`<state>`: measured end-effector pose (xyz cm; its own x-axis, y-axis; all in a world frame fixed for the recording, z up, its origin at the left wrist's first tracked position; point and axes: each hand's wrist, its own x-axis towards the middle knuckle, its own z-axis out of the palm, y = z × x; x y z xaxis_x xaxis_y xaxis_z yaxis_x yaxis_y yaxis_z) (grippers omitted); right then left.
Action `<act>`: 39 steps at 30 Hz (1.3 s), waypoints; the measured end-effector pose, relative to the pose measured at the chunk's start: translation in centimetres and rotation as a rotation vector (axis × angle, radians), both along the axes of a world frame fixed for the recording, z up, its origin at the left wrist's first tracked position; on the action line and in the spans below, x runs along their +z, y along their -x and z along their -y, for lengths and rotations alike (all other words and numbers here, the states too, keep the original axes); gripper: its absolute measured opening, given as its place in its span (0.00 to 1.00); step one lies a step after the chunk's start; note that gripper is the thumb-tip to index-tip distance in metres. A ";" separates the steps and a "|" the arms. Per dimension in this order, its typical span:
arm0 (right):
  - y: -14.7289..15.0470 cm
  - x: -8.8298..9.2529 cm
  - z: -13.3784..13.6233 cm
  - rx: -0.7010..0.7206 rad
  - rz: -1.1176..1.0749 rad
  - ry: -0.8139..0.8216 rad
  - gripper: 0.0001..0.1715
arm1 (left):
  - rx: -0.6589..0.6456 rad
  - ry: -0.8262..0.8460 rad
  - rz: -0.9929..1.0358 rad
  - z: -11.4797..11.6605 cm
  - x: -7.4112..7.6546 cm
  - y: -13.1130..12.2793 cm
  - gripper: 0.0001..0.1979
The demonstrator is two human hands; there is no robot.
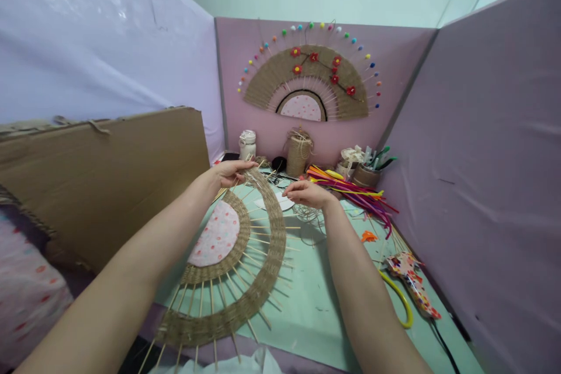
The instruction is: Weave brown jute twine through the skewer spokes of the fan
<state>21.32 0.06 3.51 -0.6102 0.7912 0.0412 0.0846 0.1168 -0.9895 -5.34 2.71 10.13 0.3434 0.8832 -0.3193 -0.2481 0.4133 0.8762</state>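
The left hand [231,172] clamps the far tip of the woven fan [274,239], which lies on the green table [315,304]. The right hand [307,193] hovers beside it above loose twine [309,219], and whether it grips anything cannot be told. A hard tug could snap a stick or loosen the weave.

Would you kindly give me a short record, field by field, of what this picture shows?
Setting: craft booth, purple partitions, green mat
Left hand: grips far end of half-woven fan
Right hand: fingers pinched, apparently on twine
Fan: jute bands over wooden sticks, dotted pink centre
Nearby: pipe cleaners, twine spool, patterned tool, cardboard sheet, finished fan on wall
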 end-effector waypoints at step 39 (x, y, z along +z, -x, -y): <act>-1.1 3.5 1.3 -0.339 0.147 -0.330 0.18 | 0.116 -0.002 0.002 6.9 -6.4 1.7 0.04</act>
